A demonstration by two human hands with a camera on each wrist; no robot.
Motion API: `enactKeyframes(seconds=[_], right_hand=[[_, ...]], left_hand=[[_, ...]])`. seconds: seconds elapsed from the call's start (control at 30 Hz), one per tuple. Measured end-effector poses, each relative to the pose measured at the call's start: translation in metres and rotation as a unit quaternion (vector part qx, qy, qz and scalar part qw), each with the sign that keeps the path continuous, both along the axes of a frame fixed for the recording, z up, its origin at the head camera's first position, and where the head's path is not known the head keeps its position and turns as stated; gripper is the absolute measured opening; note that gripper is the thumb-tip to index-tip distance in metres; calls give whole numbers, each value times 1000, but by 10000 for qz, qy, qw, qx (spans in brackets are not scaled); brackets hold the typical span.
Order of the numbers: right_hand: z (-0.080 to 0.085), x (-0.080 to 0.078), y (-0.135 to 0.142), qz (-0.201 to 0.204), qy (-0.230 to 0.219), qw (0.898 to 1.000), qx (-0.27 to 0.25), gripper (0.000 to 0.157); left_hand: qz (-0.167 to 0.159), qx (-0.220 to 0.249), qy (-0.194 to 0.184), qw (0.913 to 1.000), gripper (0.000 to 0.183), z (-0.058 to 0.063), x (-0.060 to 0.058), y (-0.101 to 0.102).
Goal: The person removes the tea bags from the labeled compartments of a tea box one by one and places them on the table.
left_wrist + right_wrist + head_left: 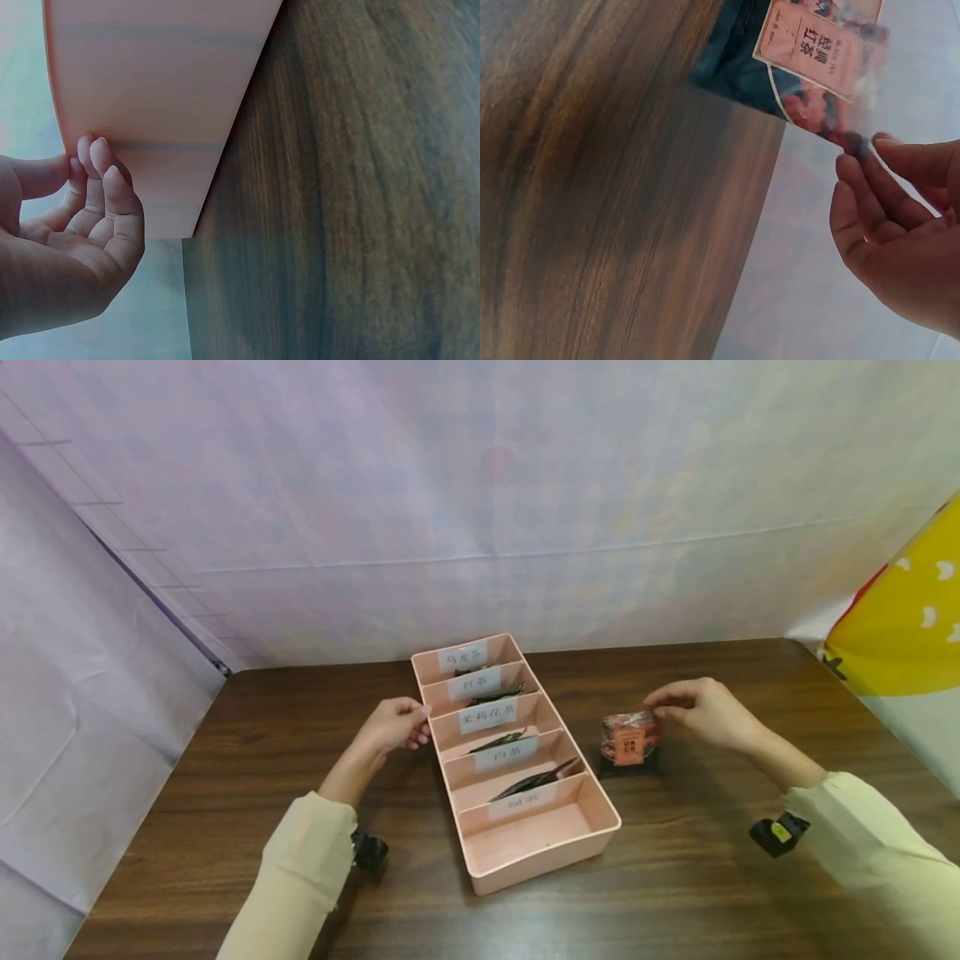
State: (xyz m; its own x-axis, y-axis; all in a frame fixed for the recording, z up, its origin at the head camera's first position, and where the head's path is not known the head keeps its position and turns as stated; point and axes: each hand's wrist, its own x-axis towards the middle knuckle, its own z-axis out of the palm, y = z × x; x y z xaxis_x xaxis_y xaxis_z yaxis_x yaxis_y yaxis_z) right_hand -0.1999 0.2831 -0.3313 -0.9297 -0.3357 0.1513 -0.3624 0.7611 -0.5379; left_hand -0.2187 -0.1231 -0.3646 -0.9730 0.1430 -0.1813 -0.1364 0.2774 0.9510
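So right hand (699, 712) has the tea packet (628, 747) pinched, just right of the long pink box (543, 862); left hand (393, 724) pinches its other side.

Wrist views dim, soft shadows; possible blur

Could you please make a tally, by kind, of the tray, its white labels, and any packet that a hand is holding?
Pink tray: 1
White labels: 5
Packet held by the right hand: 1
Total: 7

Brown table (210, 802), pale backdrop (480, 527) (yellow cloth (892, 631) rightward)
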Motion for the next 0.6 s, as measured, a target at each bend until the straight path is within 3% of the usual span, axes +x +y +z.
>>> enactKeyframes(seconds=[0.17,0.6], right_hand=[[-1,0,1,-90,-141,9999,-9,17],[-2,21,-4,242,-224,9994,130,16]], left_hand=[[109,-141,-224,9996,17,11,6,4],[84,-93,-263,9996,18,9,3,3]])
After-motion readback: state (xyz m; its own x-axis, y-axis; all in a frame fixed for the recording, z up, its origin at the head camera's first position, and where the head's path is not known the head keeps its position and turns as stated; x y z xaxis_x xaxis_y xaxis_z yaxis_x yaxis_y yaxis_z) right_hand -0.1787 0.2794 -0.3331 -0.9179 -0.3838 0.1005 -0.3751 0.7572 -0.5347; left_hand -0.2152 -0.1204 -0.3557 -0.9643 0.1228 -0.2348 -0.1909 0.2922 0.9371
